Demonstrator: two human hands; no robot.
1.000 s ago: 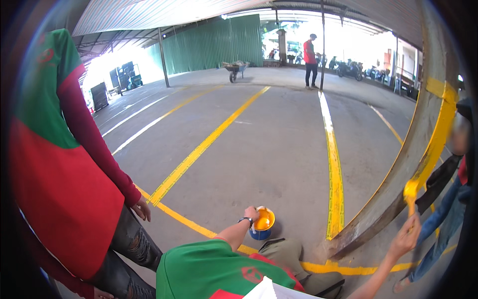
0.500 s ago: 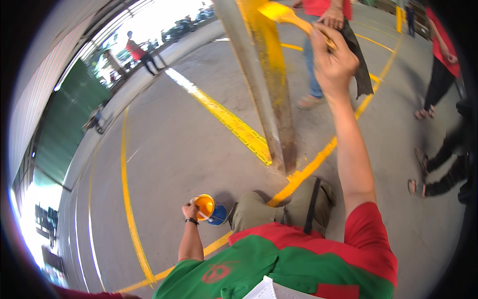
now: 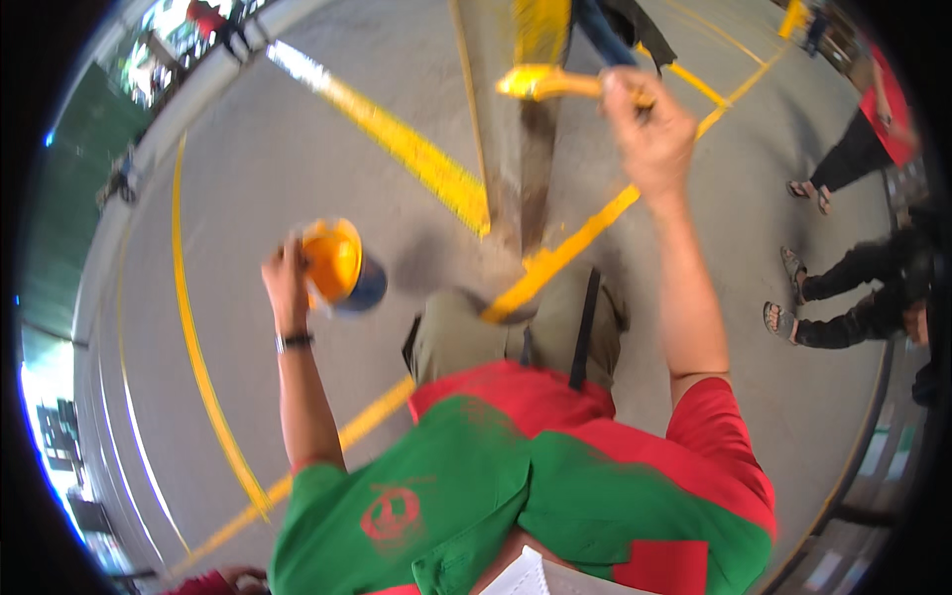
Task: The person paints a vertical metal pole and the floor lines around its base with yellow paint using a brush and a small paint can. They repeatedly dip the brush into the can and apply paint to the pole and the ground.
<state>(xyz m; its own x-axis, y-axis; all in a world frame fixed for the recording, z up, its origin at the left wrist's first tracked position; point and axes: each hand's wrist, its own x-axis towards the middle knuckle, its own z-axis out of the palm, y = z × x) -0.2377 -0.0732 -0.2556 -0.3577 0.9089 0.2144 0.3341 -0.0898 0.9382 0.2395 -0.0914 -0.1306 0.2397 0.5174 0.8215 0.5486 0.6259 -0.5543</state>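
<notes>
My left hand [image 3: 286,283] grips the edge of a blue paint bucket [image 3: 369,286], which hangs tilted above the floor with its yellow-coated inside showing. My right hand [image 3: 654,149] is raised and closed around the handle of a paintbrush [image 3: 567,85]. Wet yellow paint covers the bristles, which point left in front of a steel post [image 3: 536,169]. The post is yellow higher up and bare, brownish grey lower down. Whether the bristles touch it I cannot tell.
A broad yellow floor stripe [image 3: 416,144] runs to the post's foot, and a narrower yellow line [image 3: 585,233] passes beneath me. People in red tops stand at the right [image 3: 878,119] and far left [image 3: 210,22]. Dark-trousered legs [image 3: 853,302] extend in at the right.
My left hand has lifted the bucket up and to the left. My right hand has brought the brush lower along the post. The view has tilted further down.
</notes>
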